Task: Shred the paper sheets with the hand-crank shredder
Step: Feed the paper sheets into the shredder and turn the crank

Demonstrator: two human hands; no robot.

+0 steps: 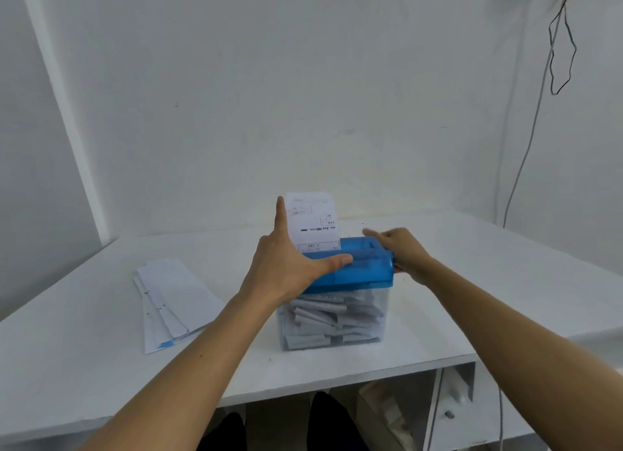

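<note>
Stacked on the left of the desk [472, 282] lay spare sheets [168, 302]. Mid-desk, the left hand [286, 265], fingers straight, pressed the shredder [357, 275]: blue top [371, 265], clear bin [382, 329] stuffed with strips [317, 315], printed sheet [313, 221] upright in its slot. The right hand [401, 251] was a blur at its right end, couldn't tell the grip.

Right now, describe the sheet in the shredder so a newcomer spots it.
On the white table stands a blue-topped shredder with a clear bin. The sheet rises upright from its top, beside the left hand. Unlike the stack lying flat further left, it alone stands on end.
</note>
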